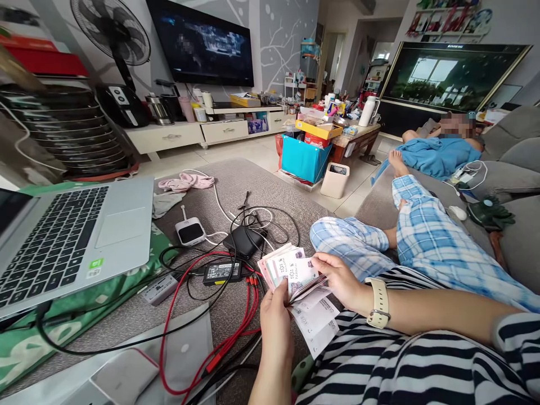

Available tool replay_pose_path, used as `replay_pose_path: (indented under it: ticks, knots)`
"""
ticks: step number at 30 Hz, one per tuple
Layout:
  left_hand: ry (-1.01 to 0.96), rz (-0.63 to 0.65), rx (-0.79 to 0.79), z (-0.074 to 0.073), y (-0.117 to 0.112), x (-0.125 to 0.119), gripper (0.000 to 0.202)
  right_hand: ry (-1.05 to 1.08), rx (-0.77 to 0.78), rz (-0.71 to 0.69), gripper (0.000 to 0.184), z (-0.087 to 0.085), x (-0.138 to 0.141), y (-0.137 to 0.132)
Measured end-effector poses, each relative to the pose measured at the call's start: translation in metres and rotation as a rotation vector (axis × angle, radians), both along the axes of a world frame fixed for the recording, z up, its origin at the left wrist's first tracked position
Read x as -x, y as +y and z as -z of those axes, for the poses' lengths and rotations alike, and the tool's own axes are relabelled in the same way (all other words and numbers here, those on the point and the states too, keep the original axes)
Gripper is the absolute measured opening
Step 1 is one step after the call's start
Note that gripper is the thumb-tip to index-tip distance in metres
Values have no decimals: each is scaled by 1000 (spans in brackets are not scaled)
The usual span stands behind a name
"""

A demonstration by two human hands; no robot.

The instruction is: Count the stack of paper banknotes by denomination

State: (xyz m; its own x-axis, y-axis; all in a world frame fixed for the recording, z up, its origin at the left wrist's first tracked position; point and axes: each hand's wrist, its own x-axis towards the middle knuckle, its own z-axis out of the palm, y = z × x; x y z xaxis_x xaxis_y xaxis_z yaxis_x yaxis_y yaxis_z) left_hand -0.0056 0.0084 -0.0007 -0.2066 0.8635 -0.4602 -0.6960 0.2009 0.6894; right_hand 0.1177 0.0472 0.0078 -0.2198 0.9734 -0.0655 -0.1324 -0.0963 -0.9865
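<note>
In front of my striped shirt, I hold a fanned stack of printed paper slips (297,270), pinkish and pale blue with dark characters. My left hand (276,312) grips the lower left side, its thumb lying across the front. At the upper right edge, my right hand (337,275) pinches the slips between thumb and fingers, a cream watch strap on its wrist. White printed slips (316,323) hang below the stack. Just left of my hands lie red cables (252,292) and a black power adapter (221,273).
An open laptop (122,225) rests on green cloth at the left. Tangled cords surround a black box (244,241) and a small white device (189,230) on the grey sofa. A small bin (335,180) stands beyond. At right, another person lies under a blue cloth (434,154).
</note>
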Motion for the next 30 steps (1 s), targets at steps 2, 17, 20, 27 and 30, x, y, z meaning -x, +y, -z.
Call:
replay_pose_path:
  ticks: [2,17,20,27,30]
  knots:
    - [4,-3,5,-2,0,0,36,13,15,3,35,-1,1,0]
    - [17,-6,19,-4,0,-1,37,-37,23,6,38,-7,3,0]
    - [36,-11,22,-5,-1,-1,36,-49,8,7,37,-5,2,0]
    - [-22,-5,-16,0,-1,1,38,-26,30,2,38,-4,0,-2]
    - [-52,13,-13,1,0,1,38,-60,4,-35,38,-6,0,-2]
